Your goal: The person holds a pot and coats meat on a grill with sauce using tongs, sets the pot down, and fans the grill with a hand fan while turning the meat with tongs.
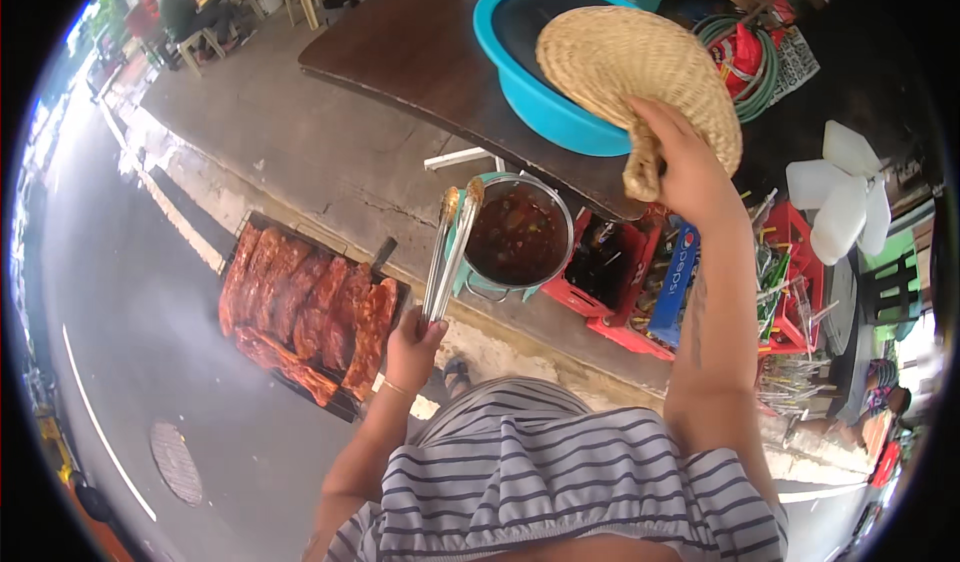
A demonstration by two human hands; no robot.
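My left hand [412, 350] is closed around the lower end of metal tongs [442, 272], whose browned tips point up and away from me. To its left, slabs of red marinated meat [300, 297] lie side by side on a grill rack [342, 404], with light smoke about them. Right of the tongs stands a pot [571, 237] holding dark red sauce with bits in it. My right hand [690, 167] grips the handle of a woven straw fan [640, 62]. The fan hangs over the edge of a blue plastic basin [550, 112].
The basin rests on a brown table [400, 57]. Red crates of bottles [610, 327] and a blue crate [675, 282] stand beneath its near edge. White plastic jugs [845, 202] and a coiled green hose [745, 72] are at right. A street [120, 292] runs along the left.
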